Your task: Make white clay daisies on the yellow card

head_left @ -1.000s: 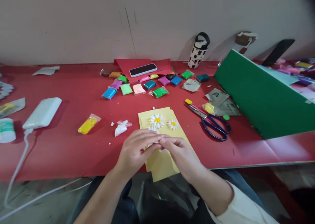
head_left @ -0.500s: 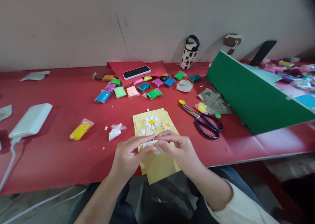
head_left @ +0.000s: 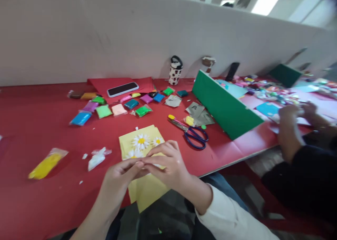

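Observation:
My left hand (head_left: 119, 178) and my right hand (head_left: 168, 164) meet fingertip to fingertip over the lower part of the yellow paper (head_left: 152, 189). Their fingers are pinched together; whatever lies between them is too small or hidden to make out. White flowers with yellow centres, one large (head_left: 141, 141) and one smaller (head_left: 157, 141), lie on the paper just beyond my fingers. Another flower (head_left: 134, 153) is partly covered by my hands. Left of the paper is an opened packet of white clay (head_left: 97, 158), with small white bits around it.
A yellow clay packet (head_left: 48, 163) lies at left. Coloured packets, a phone (head_left: 123, 89) and a patterned cup (head_left: 175, 71) are behind. Scissors (head_left: 195, 136) and a green board (head_left: 226, 106) stand to the right. At far right, another person's hands (head_left: 289, 115) are over the red table (head_left: 105, 194).
The view has swung right, bringing another person's hands and arms into sight. My fingertips have closed together, and the white flower seen between my hands is now hidden.

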`<state>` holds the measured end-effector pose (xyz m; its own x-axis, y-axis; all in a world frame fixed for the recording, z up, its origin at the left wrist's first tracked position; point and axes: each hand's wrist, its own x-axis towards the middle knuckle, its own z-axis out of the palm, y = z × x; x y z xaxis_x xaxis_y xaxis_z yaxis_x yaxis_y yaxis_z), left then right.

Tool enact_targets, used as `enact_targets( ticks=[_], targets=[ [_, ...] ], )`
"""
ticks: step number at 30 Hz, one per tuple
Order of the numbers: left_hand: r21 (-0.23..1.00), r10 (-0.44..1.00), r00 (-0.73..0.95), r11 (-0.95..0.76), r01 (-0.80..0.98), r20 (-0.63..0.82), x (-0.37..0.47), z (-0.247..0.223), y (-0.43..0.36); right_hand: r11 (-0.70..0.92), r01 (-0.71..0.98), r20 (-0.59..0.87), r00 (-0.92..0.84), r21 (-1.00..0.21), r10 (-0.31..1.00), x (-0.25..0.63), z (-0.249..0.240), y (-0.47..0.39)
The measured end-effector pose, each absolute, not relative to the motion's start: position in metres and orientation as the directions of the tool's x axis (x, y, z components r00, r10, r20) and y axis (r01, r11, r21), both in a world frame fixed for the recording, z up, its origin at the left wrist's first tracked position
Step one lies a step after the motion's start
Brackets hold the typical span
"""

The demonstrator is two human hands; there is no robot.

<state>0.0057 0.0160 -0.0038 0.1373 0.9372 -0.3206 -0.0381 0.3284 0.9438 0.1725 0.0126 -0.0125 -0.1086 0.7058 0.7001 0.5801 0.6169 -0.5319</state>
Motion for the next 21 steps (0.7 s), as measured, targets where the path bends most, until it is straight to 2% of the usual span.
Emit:
enact_targets(
  ticks=[5, 10, 14, 16, 17, 19, 20, 21],
  targets=[
    [0.905, 0.903, 0.164, 0.415, -0.091, -0.397, 0.006, -0.002, 0.019, 0.609, 0.629, 0.709, -0.128, -0.483, 0.694, 0.174, -0.02, 0.019],
    [0.896, 0.896, 0.169, 0.432, -0.106, -0.411, 0.006, -0.002, 0.019, 0.617, 0.662, 0.687, -0.207, -0.426, 0.696, 0.175, -0.026, 0.022],
    [0.892, 0.891, 0.151, 0.443, -0.089, -0.427, 0.004, -0.01, 0.02, 0.678, 0.609, 0.76, -0.182, -0.411, 0.624, 0.175, -0.029, 0.024],
    [0.897, 0.892, 0.17, 0.436, -0.075, -0.419, 0.003, -0.013, 0.019, 0.698, 0.552, 0.762, -0.163, -0.456, 0.626, 0.173, -0.027, 0.023],
    [0.899, 0.889, 0.191, 0.434, -0.065, -0.415, 0.002, -0.013, 0.018, 0.691, 0.498, 0.735, -0.146, -0.524, 0.662, 0.172, -0.025, 0.022],
    [0.91, 0.887, 0.238, 0.413, -0.032, -0.395, 0.0, -0.012, 0.017, 0.599, 0.27, 0.607, -0.062, -0.754, 0.792, 0.17, -0.017, 0.02],
    [0.927, 0.898, 0.242, 0.376, 0.005, -0.366, -0.003, -0.011, 0.017, 0.476, 0.046, 0.475, -0.034, -0.878, 0.879, 0.17, -0.013, 0.019],
    [0.95, 0.924, 0.221, 0.303, 0.07, -0.311, -0.007, -0.009, 0.018, 0.313, -0.238, 0.315, 0.028, -0.919, 0.949, 0.17, -0.009, 0.019]
  ],
)
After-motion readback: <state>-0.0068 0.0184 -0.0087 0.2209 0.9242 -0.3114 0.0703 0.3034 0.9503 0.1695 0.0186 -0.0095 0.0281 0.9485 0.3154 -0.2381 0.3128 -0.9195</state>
